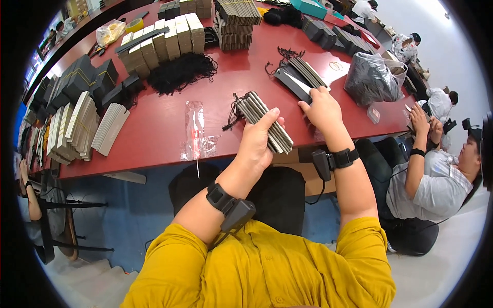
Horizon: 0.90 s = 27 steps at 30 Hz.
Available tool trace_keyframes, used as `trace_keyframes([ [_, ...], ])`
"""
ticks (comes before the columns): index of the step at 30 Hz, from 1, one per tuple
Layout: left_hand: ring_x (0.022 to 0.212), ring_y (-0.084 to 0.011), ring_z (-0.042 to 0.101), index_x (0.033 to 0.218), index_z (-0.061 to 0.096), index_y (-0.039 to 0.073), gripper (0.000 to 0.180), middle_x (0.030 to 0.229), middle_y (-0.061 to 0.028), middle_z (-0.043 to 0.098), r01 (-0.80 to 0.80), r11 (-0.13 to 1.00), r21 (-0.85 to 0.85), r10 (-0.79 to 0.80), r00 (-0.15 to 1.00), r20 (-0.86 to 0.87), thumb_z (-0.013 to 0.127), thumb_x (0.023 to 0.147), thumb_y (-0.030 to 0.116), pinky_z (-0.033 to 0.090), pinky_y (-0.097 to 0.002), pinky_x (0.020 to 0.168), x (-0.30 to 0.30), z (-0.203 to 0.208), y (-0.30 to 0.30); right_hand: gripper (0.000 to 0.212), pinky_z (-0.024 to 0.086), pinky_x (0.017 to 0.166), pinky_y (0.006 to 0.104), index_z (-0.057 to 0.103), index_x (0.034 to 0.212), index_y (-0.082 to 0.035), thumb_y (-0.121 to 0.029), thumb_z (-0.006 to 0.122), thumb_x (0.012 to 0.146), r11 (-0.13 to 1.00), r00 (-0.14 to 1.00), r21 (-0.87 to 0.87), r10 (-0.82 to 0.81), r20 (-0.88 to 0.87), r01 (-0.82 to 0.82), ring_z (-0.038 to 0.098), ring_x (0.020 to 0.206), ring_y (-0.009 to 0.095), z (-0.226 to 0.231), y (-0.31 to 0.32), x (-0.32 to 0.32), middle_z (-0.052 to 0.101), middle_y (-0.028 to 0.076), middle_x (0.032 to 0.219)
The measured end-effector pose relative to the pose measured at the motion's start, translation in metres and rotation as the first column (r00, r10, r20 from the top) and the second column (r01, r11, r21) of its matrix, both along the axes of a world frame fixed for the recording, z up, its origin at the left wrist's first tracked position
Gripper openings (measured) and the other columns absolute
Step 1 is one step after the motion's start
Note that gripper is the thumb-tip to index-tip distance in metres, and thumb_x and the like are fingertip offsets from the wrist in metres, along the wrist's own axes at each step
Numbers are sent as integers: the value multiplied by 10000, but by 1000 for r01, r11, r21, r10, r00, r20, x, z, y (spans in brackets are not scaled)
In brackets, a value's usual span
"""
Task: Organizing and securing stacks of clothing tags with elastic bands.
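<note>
So the biggest thing in view was the red bench (159,118), and the bundle of thin grey strips (254,109) was just over its near edge, in the left hand (257,138). That thumb lay across the top, a bit of finger showed at the far side, and the rest were wrapped out of sight, so basically clamped around the strips. Its long axis ran slantwise: one end pointed away and a little left, the other back toward the body and right. I'd guess stiff, each strip light, the lot with some heft, and smooth enough for layers to slip past each other. I'd take it around the middle, squeezing across the pile, and go easy on the edges since they could dent. A smaller second group of strips (309,73) lay flat on the bench, roughly parallel, beside a dark flat piece (290,85). The right hand (323,109) was at their near ends, thumb apart from the fingers; couldn't tell if it was really pinching anything. Smallest were the black cords (233,112) at the bundle's far end, probably soft and snaggy.
</note>
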<state>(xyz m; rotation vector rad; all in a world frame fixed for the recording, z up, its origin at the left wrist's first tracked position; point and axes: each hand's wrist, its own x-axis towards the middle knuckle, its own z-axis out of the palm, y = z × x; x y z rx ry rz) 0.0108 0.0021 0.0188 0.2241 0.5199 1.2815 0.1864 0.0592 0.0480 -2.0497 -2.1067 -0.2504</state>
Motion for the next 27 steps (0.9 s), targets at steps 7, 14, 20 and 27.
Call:
trace_keyframes([
  [7,737,-138,611,895,539,61,108,790,-39,593,1,1000,13,-1,1000,9,625,834,86,541,-285,656,1,-2,1,473,487,818,388,583,1008,-19,-395,685,741,994,998,107,42,-57,-36,572,975,304,-1,-2,-1,547,139,1016],
  [14,741,-133,614,899,554,59,97,806,-30,598,13,1000,19,-13,1000,16,623,834,81,542,-284,658,0,-2,-1,409,493,807,393,604,955,-23,-375,652,754,993,989,48,100,113,-106,583,938,316,5,13,4,561,133,990],
  [20,750,-134,617,901,560,56,93,813,-30,602,22,999,30,-23,999,23,621,836,81,546,-286,641,-1,-3,-1,360,498,759,380,629,900,-13,-331,638,731,992,997,106,66,-45,-61,606,874,320,3,14,13,613,134,942],
  [27,759,-139,614,922,556,46,107,841,-38,600,27,999,18,-28,999,36,614,849,98,544,-287,641,1,-1,2,364,394,514,266,627,739,-2,-360,604,803,979,605,-186,-103,-790,-77,487,551,109,14,21,29,525,13,578],
])
